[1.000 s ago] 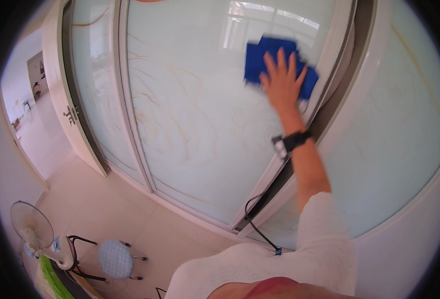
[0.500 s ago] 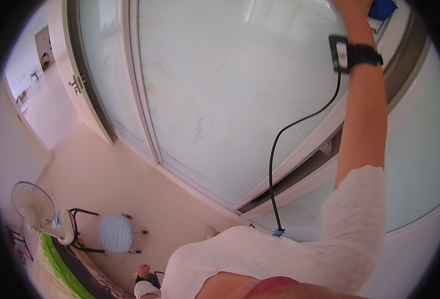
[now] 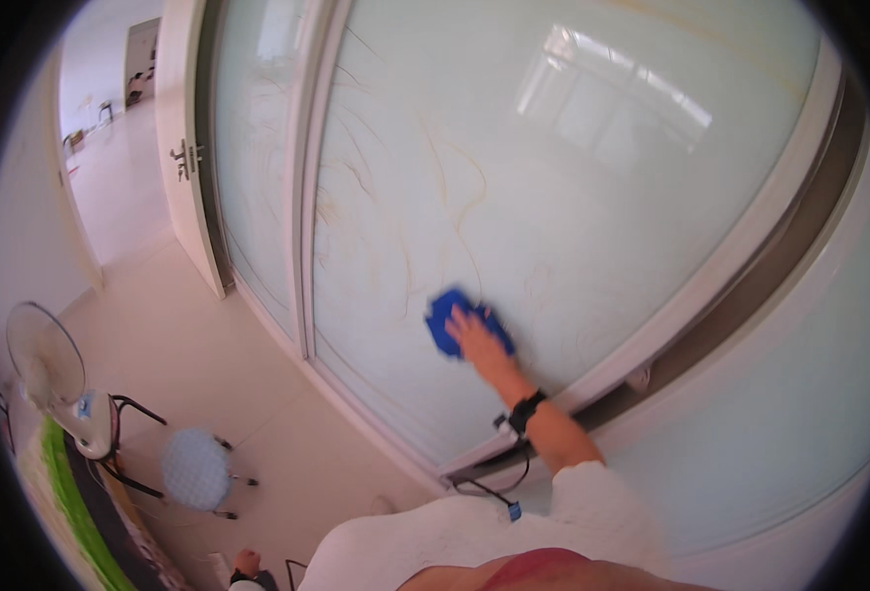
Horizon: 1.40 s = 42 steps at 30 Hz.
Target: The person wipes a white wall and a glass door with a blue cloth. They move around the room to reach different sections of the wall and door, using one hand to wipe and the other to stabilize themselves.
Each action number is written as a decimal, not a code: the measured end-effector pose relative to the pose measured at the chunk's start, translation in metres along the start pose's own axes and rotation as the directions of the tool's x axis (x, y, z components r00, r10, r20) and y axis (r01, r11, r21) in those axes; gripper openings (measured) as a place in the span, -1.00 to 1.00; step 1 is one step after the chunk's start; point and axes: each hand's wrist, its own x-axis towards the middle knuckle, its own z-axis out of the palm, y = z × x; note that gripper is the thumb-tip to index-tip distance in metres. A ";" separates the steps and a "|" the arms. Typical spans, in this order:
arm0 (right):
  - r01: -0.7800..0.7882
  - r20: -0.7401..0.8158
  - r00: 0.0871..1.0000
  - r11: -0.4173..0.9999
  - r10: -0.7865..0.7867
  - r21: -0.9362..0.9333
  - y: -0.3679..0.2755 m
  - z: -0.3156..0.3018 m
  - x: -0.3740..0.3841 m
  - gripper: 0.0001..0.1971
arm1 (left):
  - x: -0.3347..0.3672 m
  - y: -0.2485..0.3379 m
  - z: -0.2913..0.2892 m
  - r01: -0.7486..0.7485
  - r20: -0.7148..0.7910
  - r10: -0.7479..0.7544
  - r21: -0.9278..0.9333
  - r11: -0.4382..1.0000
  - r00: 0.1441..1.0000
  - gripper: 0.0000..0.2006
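My right hand (image 3: pixel 476 340) lies with its fingers spread over a blue cloth (image 3: pixel 447 307), holding it against a frosted glass sliding door (image 3: pixel 592 207). The cloth sits low on the panel and its edges are a little blurred. A black strap with a small device (image 3: pixel 525 412) is round my right wrist, and a dark cable runs from it toward my top. At the lower edge my left hand (image 3: pixel 248 562) hangs beside my body, a black strap at its wrist. It is too small to make out its fingers.
A round stool with a light-blue quilted seat (image 3: pixel 196 469) stands on the floor at left. Beside it are a fan (image 3: pixel 45 357) and a black-legged chair (image 3: pixel 139 406). An open white door (image 3: pixel 181 128) leads to another room. A dark gap (image 3: pixel 809 212) runs beside the glass panel's frame.
My right hand has come down with the blue cloth from the top right to the lower middle of the glass panel. The view has shifted slightly. My left hand still hangs low.
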 end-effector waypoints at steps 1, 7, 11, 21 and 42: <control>0.166 0.003 0.986 0.984 -0.166 -0.066 -0.017 0.000 -0.018 -0.38 | 0.000 -0.005 0.005 0.051 0.099 -0.058 0.073 0.996 0.993 -0.69; 0.190 0.019 0.960 0.703 -0.278 0.685 -0.031 0.021 -0.026 -0.29 | 0.010 -0.036 0.036 0.055 0.396 -0.184 0.315 0.948 0.900 -0.52; 0.162 -0.124 0.986 0.848 -0.115 0.504 0.091 0.022 0.076 -0.31 | 0.024 -0.041 0.042 -0.456 0.516 0.178 0.483 0.748 0.838 -0.61; -0.803 -0.413 0.577 0.583 0.705 -0.124 0.591 -0.040 0.135 -0.37 | 0.007 0.014 0.040 0.150 -0.126 -0.201 -0.331 0.932 0.971 -0.65; 0.186 0.046 0.982 0.980 -0.183 -0.069 -0.027 0.059 0.158 -0.34 | -0.087 0.013 0.049 0.301 0.010 -0.335 -0.466 0.832 0.942 -0.62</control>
